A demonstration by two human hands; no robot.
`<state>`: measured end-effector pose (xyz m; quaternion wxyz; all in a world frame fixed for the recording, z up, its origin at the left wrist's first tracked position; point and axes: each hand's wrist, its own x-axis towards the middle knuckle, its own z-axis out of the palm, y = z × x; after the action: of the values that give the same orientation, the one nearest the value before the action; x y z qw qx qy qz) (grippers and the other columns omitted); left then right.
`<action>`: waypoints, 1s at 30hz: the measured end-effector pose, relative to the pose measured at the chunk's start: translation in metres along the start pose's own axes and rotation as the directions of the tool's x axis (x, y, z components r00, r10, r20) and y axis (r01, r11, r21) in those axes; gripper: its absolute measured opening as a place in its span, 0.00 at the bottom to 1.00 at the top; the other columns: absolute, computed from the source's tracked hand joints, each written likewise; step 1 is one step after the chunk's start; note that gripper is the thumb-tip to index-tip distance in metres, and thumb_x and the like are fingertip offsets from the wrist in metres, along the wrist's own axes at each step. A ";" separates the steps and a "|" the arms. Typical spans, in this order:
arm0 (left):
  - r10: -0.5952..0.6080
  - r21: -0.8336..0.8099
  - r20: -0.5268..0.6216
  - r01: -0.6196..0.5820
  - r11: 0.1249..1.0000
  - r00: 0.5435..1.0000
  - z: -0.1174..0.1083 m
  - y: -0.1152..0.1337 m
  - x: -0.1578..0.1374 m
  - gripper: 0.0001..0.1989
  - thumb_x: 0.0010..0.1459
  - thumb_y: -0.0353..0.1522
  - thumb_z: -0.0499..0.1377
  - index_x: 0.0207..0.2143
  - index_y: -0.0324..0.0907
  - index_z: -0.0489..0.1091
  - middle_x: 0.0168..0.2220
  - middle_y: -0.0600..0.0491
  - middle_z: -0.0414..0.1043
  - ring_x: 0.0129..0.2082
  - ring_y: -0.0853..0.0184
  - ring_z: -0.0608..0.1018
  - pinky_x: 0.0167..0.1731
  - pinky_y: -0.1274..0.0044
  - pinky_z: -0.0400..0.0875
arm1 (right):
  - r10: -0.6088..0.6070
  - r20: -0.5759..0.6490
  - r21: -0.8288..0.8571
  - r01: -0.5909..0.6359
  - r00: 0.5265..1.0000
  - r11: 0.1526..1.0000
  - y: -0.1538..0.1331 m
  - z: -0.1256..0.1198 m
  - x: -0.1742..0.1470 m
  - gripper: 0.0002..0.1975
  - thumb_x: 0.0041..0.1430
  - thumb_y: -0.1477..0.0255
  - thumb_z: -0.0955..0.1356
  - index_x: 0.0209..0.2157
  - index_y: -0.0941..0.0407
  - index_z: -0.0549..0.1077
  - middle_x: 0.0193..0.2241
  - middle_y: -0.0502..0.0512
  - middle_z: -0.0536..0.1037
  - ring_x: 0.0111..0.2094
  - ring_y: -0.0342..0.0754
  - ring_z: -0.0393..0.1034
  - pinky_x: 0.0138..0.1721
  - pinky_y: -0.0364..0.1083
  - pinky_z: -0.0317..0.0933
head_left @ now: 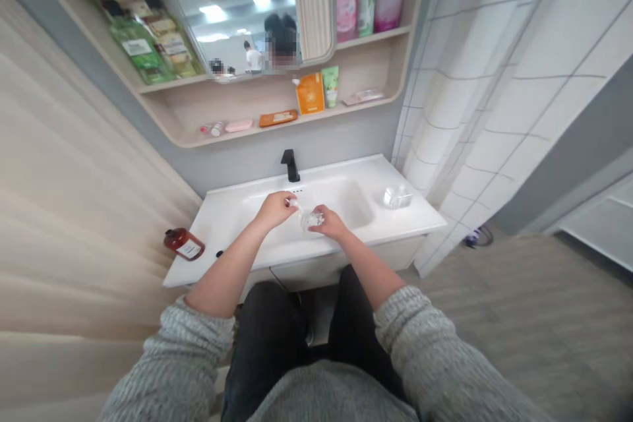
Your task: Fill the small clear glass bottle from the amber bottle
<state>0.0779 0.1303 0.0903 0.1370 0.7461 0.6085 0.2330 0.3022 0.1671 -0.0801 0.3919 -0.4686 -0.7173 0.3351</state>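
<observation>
Over the white sink basin [359, 201], my left hand [275, 210] pinches a small whitish piece [293, 202] between thumb and fingers; it is too small to name surely. Just to its right, my right hand [332, 223] is closed around a small clear jar [311, 219], tilted toward the left hand. The two hands are close together but apart. What is inside the jar cannot be made out. A black faucet [291, 166] stands behind the hands at the back of the basin.
A brown bottle [184, 244] lies or leans at the counter's left end. Clear containers [397, 196] stand on the right. Above, a shelf holds an orange pouch [310, 93], a green tube [330, 87] and an orange packet [277, 119]. A mirror cabinet [232, 20] hangs over it.
</observation>
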 end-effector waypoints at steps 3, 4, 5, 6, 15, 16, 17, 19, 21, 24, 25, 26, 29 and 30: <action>0.037 0.036 -0.018 -0.036 0.999 0.999 0.001 0.005 0.001 0.18 0.61 0.32 0.70 0.54 0.41 0.87 0.46 0.45 0.88 0.43 0.57 0.86 0.51 0.70 0.78 | 0.000 -0.003 -0.002 0.000 1.000 1.000 -0.001 0.000 0.000 0.35 0.44 0.61 0.85 0.51 0.49 0.74 0.43 0.51 0.84 0.41 0.55 0.79 0.47 0.51 0.71; 0.042 0.051 -0.015 -0.042 0.998 0.999 0.002 0.006 0.002 0.18 0.62 0.33 0.70 0.54 0.41 0.87 0.48 0.45 0.88 0.43 0.56 0.86 0.52 0.69 0.79 | -0.005 -0.003 -0.001 0.005 1.000 1.000 -0.001 0.000 -0.001 0.35 0.44 0.61 0.85 0.51 0.49 0.74 0.43 0.51 0.84 0.41 0.55 0.79 0.47 0.51 0.71; 0.046 0.068 -0.005 -0.045 0.997 0.999 0.003 0.007 0.003 0.18 0.62 0.33 0.70 0.54 0.42 0.87 0.49 0.44 0.88 0.44 0.56 0.86 0.53 0.69 0.79 | -0.009 -0.003 0.000 0.009 1.000 1.000 -0.001 0.000 -0.001 0.34 0.44 0.61 0.85 0.51 0.49 0.74 0.43 0.51 0.84 0.41 0.55 0.79 0.47 0.51 0.71; 0.049 0.084 0.012 -0.050 0.995 0.999 0.005 0.007 0.004 0.18 0.62 0.33 0.70 0.54 0.42 0.87 0.50 0.44 0.88 0.45 0.55 0.87 0.54 0.68 0.79 | -0.011 -0.004 0.000 0.011 1.000 1.000 -0.001 0.000 -0.001 0.34 0.43 0.62 0.85 0.51 0.49 0.74 0.43 0.51 0.84 0.41 0.55 0.79 0.46 0.51 0.71; 0.050 0.304 0.250 -0.127 0.944 0.967 0.044 0.008 0.017 0.14 0.67 0.38 0.68 0.48 0.42 0.89 0.48 0.40 0.88 0.50 0.51 0.87 0.54 0.67 0.78 | -0.060 0.024 -0.015 0.061 0.998 0.998 -0.002 0.000 0.000 0.34 0.45 0.61 0.86 0.52 0.49 0.75 0.48 0.54 0.85 0.43 0.56 0.80 0.48 0.51 0.71; 0.036 0.348 0.263 -0.130 0.928 0.964 0.049 0.009 0.018 0.15 0.68 0.40 0.67 0.48 0.41 0.89 0.48 0.39 0.88 0.51 0.49 0.87 0.53 0.66 0.78 | -0.065 0.027 -0.022 0.065 0.998 0.998 -0.002 0.000 0.000 0.34 0.45 0.62 0.86 0.52 0.49 0.75 0.49 0.55 0.85 0.44 0.56 0.80 0.49 0.52 0.72; 0.019 0.385 0.271 -0.127 0.914 0.962 0.052 0.011 0.019 0.16 0.69 0.42 0.66 0.47 0.40 0.88 0.47 0.37 0.88 0.51 0.48 0.87 0.53 0.66 0.78 | -0.065 0.028 -0.029 0.066 0.997 0.997 -0.002 0.000 0.000 0.34 0.45 0.62 0.86 0.53 0.49 0.75 0.48 0.55 0.85 0.44 0.56 0.80 0.49 0.52 0.72; -0.002 0.421 0.280 -0.122 0.899 0.960 0.056 0.012 0.020 0.18 0.71 0.43 0.64 0.48 0.40 0.88 0.48 0.36 0.87 0.52 0.47 0.87 0.53 0.66 0.77 | -0.064 0.029 -0.041 0.065 0.998 0.997 -0.001 -0.001 0.000 0.34 0.45 0.63 0.86 0.53 0.49 0.76 0.48 0.54 0.85 0.44 0.57 0.81 0.49 0.52 0.72; 0.045 0.388 0.326 -0.177 0.904 0.944 0.056 0.012 0.021 0.15 0.69 0.39 0.65 0.50 0.43 0.87 0.50 0.38 0.87 0.54 0.49 0.86 0.54 0.67 0.77 | -0.069 0.031 -0.040 0.070 0.997 0.997 -0.001 -0.001 0.000 0.34 0.45 0.63 0.86 0.53 0.49 0.76 0.47 0.54 0.85 0.45 0.57 0.81 0.50 0.52 0.72; 0.167 0.280 0.370 -0.281 0.918 0.914 0.052 0.009 0.021 0.23 0.62 0.33 0.70 0.59 0.48 0.83 0.58 0.44 0.85 0.57 0.52 0.85 0.55 0.70 0.76 | -0.072 0.033 -0.007 0.072 0.997 0.997 0.000 -0.001 0.001 0.34 0.46 0.62 0.85 0.53 0.49 0.76 0.47 0.53 0.85 0.45 0.57 0.81 0.51 0.53 0.73; 0.181 0.273 0.356 -0.287 0.918 0.917 0.051 0.009 0.020 0.26 0.61 0.35 0.71 0.62 0.48 0.81 0.60 0.44 0.83 0.58 0.52 0.84 0.55 0.70 0.76 | -0.067 0.031 0.006 0.067 0.997 0.998 0.001 -0.001 0.002 0.34 0.46 0.62 0.85 0.53 0.49 0.76 0.47 0.53 0.85 0.45 0.57 0.81 0.51 0.53 0.73; 0.176 0.287 0.329 -0.275 0.917 0.928 0.050 0.008 0.020 0.28 0.62 0.38 0.71 0.64 0.48 0.80 0.61 0.43 0.82 0.58 0.52 0.84 0.55 0.69 0.76 | -0.061 0.028 0.018 0.060 0.998 0.998 0.001 -0.001 0.002 0.34 0.46 0.62 0.85 0.53 0.49 0.76 0.47 0.54 0.85 0.46 0.57 0.81 0.51 0.53 0.73; 0.116 0.373 0.268 -0.214 0.903 0.956 0.051 0.008 0.020 0.24 0.71 0.48 0.63 0.59 0.43 0.82 0.59 0.39 0.81 0.58 0.49 0.83 0.55 0.67 0.76 | -0.041 0.025 0.019 0.041 0.999 0.999 0.000 -0.001 0.002 0.35 0.46 0.62 0.86 0.54 0.49 0.75 0.49 0.55 0.86 0.46 0.57 0.81 0.51 0.54 0.74; 0.107 0.385 0.280 -0.214 0.898 0.954 0.052 0.008 0.020 0.22 0.73 0.47 0.61 0.56 0.42 0.83 0.58 0.39 0.81 0.57 0.50 0.84 0.55 0.67 0.76 | -0.039 0.029 0.011 0.038 0.999 0.999 0.000 -0.001 0.002 0.35 0.46 0.62 0.86 0.54 0.49 0.75 0.49 0.55 0.86 0.46 0.57 0.81 0.51 0.53 0.74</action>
<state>0.1148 0.1519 0.0533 0.0333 0.8295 0.5573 0.0138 0.3025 0.1691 -0.0793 0.3900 -0.4476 -0.7302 0.3380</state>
